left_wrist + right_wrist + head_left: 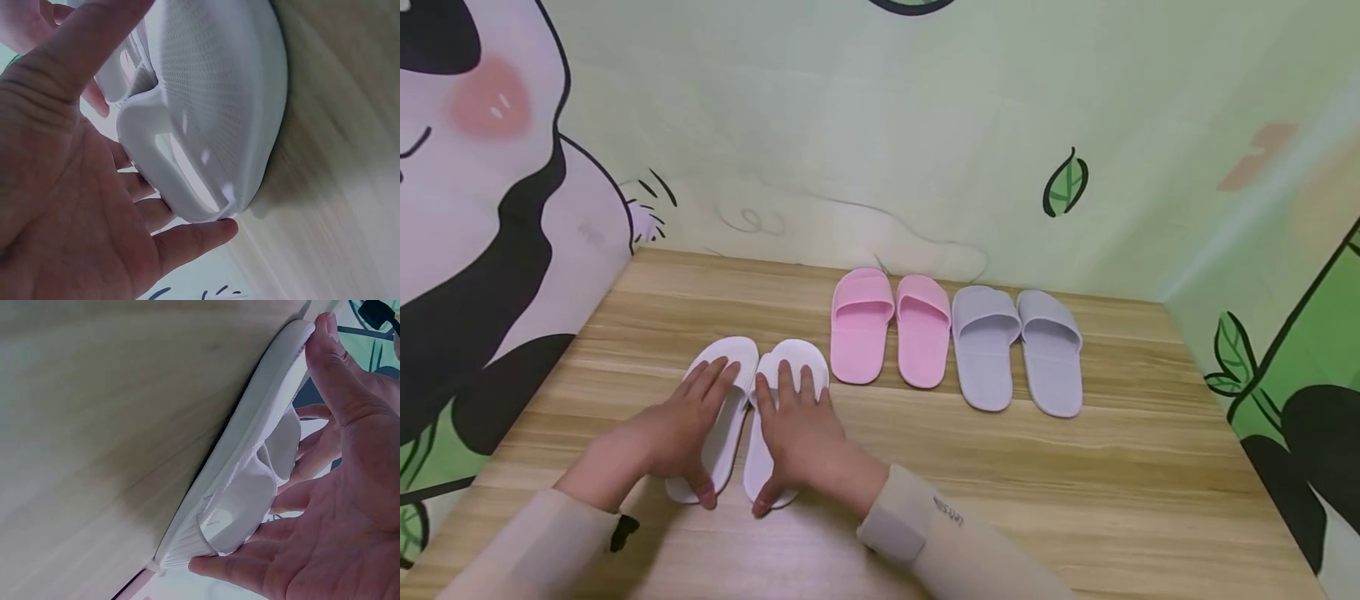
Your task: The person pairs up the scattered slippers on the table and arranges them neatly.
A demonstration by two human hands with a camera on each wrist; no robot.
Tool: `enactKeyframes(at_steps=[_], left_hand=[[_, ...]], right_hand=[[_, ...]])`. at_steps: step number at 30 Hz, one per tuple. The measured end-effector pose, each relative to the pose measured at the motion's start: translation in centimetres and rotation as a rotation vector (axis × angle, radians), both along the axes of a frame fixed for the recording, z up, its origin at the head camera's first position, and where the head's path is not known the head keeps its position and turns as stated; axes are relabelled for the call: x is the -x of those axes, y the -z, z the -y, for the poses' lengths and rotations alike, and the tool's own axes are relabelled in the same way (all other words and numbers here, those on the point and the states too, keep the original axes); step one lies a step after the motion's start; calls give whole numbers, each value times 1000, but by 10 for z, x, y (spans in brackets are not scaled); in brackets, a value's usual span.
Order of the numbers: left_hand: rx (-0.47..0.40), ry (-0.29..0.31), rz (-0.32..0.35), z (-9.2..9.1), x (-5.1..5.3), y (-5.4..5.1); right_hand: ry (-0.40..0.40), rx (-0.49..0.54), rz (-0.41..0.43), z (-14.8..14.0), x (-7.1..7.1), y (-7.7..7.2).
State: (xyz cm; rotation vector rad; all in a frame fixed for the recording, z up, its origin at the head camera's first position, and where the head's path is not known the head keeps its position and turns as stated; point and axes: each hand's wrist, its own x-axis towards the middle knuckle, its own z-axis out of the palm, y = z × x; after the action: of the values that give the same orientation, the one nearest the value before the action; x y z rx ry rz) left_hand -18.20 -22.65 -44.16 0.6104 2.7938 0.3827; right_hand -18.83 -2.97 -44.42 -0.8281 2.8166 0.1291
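Note:
Two white slippers lie side by side on the wooden floor, toes pointing away from me. Over the left slipper [724, 446] my left hand [681, 429] is spread, its fingers across the strap and its thumb by the heel. In the left wrist view a fingertip touches the side of this slipper [212, 75] near the strap. My right hand [805, 437] spans the right slipper [758, 467], fingers stretched onto the strap. The right wrist view has the thumb at the heel end of that slipper [269, 406] and straight fingers along its strap.
Right of the white pair stand pink slippers [859, 346], then grey slippers [985, 367], both nearer the back wall [850, 125]. Wood-grain flooring [1000, 483] extends in front of them. A panda-printed side wall [587, 183] rises at the left, another printed wall [1262, 275] at the right.

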Motion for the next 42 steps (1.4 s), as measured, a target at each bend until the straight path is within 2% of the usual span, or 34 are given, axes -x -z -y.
enactKeyframes(at_steps=[17,25,33,42], left_hand=[[17,-17,52,2,34,-7],[18,-29,65,4,46,-9],[11,-17,44,4,55,-10],[4,-24,67,8,69,-10]], right_hand=[[15,11,21,7,31,-2],[22,16,45,8,41,-3],[34,5,51,10,51,-4],[32,-2,63,13,63,-6]])
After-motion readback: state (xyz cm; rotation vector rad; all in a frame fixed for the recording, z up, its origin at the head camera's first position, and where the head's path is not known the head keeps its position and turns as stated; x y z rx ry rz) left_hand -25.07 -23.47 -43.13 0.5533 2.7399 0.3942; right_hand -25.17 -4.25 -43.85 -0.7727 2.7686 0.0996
